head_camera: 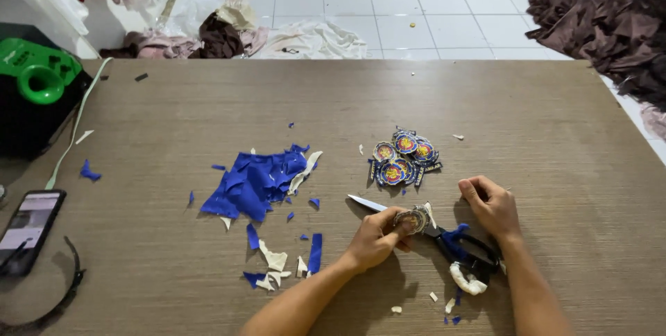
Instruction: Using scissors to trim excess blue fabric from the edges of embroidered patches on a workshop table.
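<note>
A brown woven-look table (347, 100) stands on a white tiled floor (388, 3), with heaps of brown cloth (603, 24) at the far right and paler fabric (312, 39) lying beyond the table's far edge. Near the front middle of the table, the left hand (374, 237) pinches a small round patch (412, 220) between thumb and fingertips, fingers curled close together. The scissors (444, 239) lie just to the right of that hand, touching the patch: their long axis runs from the blade tip at the upper left, past the patch, down to the black handles at the lower right, which are wrapped in blue and white cloth. The right hand (491, 205) rests on the table just above those handles, fingers curled loosely and holding nothing that can be seen; it is the hand nearer the handles, while the left is nearer the blades. Beyond both hands sits a small pile of finished round patches (404, 159), near but apart. To the left lies a heap of blue scraps (255, 182) with white offcuts, and at the table's left edge a phone (29, 228) and a green and black machine (35, 79).
</note>
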